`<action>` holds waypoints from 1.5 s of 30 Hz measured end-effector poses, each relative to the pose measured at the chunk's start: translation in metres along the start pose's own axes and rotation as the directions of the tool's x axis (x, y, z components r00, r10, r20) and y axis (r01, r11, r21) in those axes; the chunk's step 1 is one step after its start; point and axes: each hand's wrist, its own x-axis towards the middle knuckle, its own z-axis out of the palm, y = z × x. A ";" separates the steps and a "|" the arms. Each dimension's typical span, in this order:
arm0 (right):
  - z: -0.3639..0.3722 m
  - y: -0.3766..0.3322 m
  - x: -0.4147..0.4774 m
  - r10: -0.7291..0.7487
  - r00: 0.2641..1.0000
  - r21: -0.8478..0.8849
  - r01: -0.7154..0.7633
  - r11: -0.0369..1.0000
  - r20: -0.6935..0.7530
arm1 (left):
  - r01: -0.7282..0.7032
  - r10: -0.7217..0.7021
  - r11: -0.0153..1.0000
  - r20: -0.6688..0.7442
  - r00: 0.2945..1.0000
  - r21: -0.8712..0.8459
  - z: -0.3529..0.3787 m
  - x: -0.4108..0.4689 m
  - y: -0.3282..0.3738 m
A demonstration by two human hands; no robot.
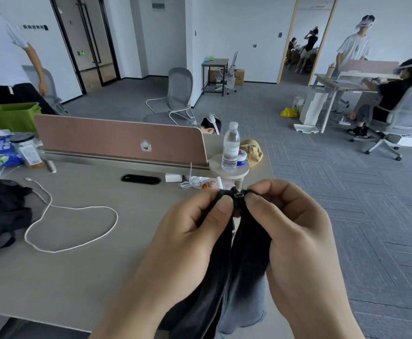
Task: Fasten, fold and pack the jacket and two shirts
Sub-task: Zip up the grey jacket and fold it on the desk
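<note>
Two hands, lower centre, close together, thumbs almost meeting. Left hand (195, 231) pinches one front edge of the black jacket (246, 253) between thumb and curled fingers. Right hand (293, 231) pinches the other edge the same way. One zipper slider (238, 195) sits between the thumb tips at the top of the garment. The jacket hangs down between the wrists, off the near right corner of the desk (90, 277).

One dark fabric heap (2, 211) at the left edge, on the desk; cannot tell which garments. One looped white cable (73, 226) between heap and left hand, with a stretch of desk top showing around it. One water bottle (231, 148) on a small round shelf (244, 171), above the hands. One pink divider panel (121, 140) along the desk's far edge.

The desk's right edge runs just behind the hands. Grey carpet (359, 192) fills the right of the frame up to a wheeled chair (400, 118), upper right.
</note>
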 end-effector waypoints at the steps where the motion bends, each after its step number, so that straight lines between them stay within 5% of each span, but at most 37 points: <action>1: 0.000 0.000 0.001 0.002 1.000 -0.002 -0.002 1.000 0.024 | 0.007 -0.008 1.000 -0.024 1.000 -0.027 0.001 0.000 0.000; 10: 0.002 0.009 0.000 0.057 0.993 -0.060 -0.051 0.997 0.108 | 0.004 -0.029 0.985 -0.144 0.989 -0.170 0.001 -0.004 0.005; 16: 0.009 0.014 -0.002 -0.019 0.990 -0.021 0.022 1.000 0.142 | -0.108 0.125 0.987 -0.146 0.981 0.116 -0.012 -0.006 0.004; 24: 0.012 0.022 0.003 -0.071 0.989 -0.032 0.076 0.997 0.126 | -0.176 0.215 0.956 -0.148 0.965 0.236 -0.013 -0.012 0.003; 34: 0.011 0.022 0.015 0.022 0.989 0.024 -0.026 0.999 0.144 | -0.141 0.113 0.862 0.087 0.990 0.486 -0.025 0.007 0.010; 45: 0.009 0.025 0.019 0.013 0.992 -0.021 -0.010 1.000 0.127 | -0.215 0.096 0.863 0.269 0.958 0.457 -0.028 0.021 0.010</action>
